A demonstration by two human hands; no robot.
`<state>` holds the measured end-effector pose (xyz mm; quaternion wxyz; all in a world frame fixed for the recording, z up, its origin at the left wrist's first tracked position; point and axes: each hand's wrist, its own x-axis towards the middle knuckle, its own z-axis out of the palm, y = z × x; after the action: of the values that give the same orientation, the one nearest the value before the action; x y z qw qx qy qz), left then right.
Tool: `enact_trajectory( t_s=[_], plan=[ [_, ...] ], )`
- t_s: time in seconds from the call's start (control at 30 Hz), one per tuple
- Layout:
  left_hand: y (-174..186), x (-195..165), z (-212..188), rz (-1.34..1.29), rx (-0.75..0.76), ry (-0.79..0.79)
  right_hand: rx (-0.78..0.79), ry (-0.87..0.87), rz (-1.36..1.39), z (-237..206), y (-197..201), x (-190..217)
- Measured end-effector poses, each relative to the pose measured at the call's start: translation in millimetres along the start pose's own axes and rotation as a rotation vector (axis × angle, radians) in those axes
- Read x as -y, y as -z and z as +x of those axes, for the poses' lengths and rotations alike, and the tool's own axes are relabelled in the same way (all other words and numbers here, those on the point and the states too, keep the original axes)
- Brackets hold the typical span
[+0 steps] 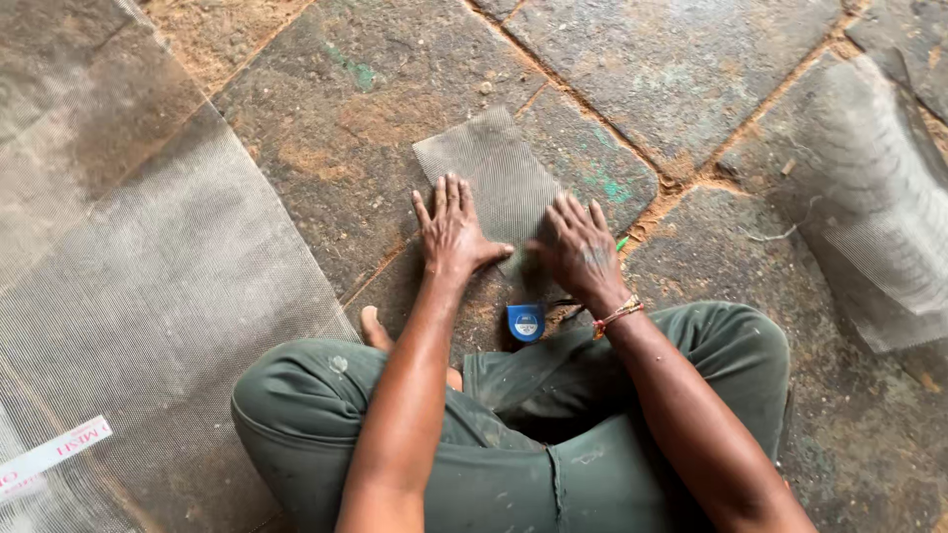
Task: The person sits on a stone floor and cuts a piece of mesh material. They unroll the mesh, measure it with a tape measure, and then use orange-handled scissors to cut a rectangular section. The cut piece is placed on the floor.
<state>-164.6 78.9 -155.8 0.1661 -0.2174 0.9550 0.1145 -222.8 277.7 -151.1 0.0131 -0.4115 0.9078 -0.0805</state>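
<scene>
Near the crossed legs [494,444] lies a blue tape measure [525,322]. Beyond it, the left hand [452,232] and the right hand [581,252] press flat, fingers spread, on a small mesh piece [494,168] on the stone floor [326,118]. A big mesh sheet [138,296] lies at the left.

mesh piece [499,178]: fine woven wire, grey, matt, under both bare hands. big mesh sheet [148,296]: same weave, semi-sheer, dull. mesh roll [874,207]: same, slightly shiny. floor [671,59]: rough stone slabs, dusty, sandy joints. tape measure [525,322]: blue plastic, glossy. trousers [513,464]: green cloth, matt, stained. wristband [619,314]: thread.
</scene>
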Motion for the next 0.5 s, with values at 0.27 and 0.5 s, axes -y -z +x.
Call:
enact_trajectory(
  t_s=[0.27, 0.5],
  plan=[
    [-9, 1, -1, 0.025, -0.128, -0.035, -0.111, 0.261, 0.136, 100, 2, 17],
    [-10, 5, -4, -0.093, -0.073, -0.011, -0.035, 0.224, 0.019, 103, -22, 24]
  ],
)
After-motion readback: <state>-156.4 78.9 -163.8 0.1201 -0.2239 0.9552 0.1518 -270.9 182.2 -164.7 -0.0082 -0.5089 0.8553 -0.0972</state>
